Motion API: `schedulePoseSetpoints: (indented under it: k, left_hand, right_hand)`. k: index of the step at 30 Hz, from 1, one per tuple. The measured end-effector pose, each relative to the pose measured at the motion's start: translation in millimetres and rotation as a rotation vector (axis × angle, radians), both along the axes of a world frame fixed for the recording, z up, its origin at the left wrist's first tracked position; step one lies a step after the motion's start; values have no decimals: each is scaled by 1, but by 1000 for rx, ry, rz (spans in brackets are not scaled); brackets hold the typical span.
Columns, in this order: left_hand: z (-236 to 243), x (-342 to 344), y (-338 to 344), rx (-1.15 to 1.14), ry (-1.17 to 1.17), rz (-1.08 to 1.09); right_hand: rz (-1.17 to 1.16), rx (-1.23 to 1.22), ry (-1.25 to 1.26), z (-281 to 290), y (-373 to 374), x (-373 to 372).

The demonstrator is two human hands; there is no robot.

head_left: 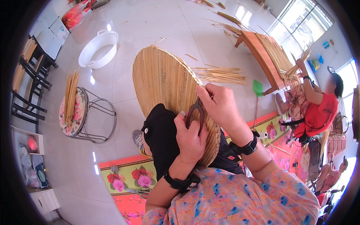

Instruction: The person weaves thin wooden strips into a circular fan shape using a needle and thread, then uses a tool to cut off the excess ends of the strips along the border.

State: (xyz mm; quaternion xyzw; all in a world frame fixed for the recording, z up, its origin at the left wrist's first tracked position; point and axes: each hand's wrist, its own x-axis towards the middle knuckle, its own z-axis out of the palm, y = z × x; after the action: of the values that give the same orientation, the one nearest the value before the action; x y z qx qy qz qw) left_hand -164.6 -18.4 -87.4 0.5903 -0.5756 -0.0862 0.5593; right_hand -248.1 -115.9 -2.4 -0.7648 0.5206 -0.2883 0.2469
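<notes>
A flat oval piece woven from straw-coloured strips, with a braided edge, rests tilted over my lap. My right hand is closed on its right edge, thumb and fingers pinching the braid. Just below it, my left hand curls around the dark brown handles of a pair of scissors against the piece's face. The scissors point up toward my right fingers, which hide the tips of the blades.
A bundle of strips lies on a round flowered stool at left, near a white basin. More loose strips lie on the floor ahead. At right, a person in red handles strips by a wooden bench.
</notes>
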Motion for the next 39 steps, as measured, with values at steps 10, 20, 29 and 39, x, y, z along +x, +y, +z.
schedulePoseSetpoints:
  k: [10,20,29,39]
  left_hand:
    - [-6,2,15,-87,62,-41]
    - [19,65,59,-26,25,51]
    - [13,17,30,-2,103,-79]
    - [13,3,7,-23,-26,4]
  right_hand:
    - [-14,-86,-122,-7,5,2]
    - [-131,-68,88,3,5,-5]
    - [-63,-4,-59,-3,-5,-17]
    - [-20,-48,-67,-5,-3,-16]
